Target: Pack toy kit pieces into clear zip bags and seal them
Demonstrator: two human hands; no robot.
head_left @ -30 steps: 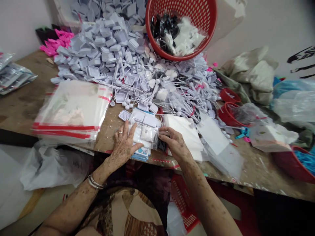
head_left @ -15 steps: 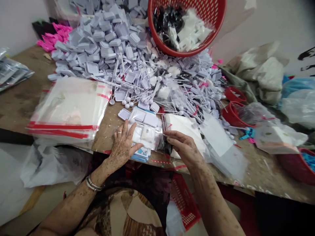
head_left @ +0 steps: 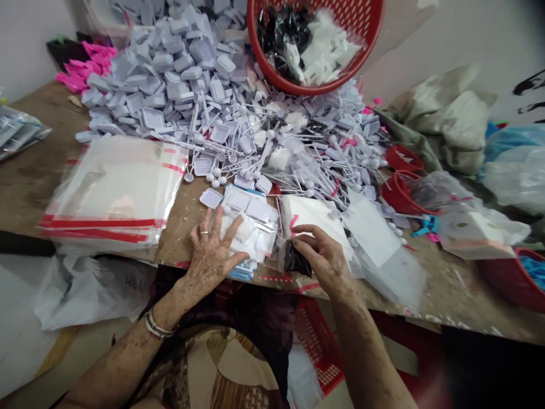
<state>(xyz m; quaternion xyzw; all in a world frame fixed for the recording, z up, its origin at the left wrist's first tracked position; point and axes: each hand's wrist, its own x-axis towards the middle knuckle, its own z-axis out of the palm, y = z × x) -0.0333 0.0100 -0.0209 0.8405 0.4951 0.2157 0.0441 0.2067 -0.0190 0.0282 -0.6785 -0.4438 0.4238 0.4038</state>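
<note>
My left hand [head_left: 213,247] lies with its fingers spread on the left part of a clear packet [head_left: 259,230] holding white items, which rests on blue printed cards [head_left: 243,270]. Pale lilac trays [head_left: 251,205] show at the packet's upper part. To the right, my right hand [head_left: 321,255] has its thumb and fingertips pressed together at a small clear bag with black contents [head_left: 297,260]; a pink strip [head_left: 293,223] shows beside the fingertips. White sheets in plastic [head_left: 310,210] lie behind this hand. A single lilac tray [head_left: 210,197] sits just above my left fingers.
A heap of lilac trays and spoons [head_left: 179,74] covers the back. Above it stands a red basket [head_left: 315,88] of packets. Flat clear bags with red strips [head_left: 110,187] lie left. Red bowls [head_left: 400,193] and plastic bags stand right.
My right hand and the black-filled bag have moved slightly right, away from the packet under my left hand. The pink strip now shows by my fingertips. The view has shifted a little.
</note>
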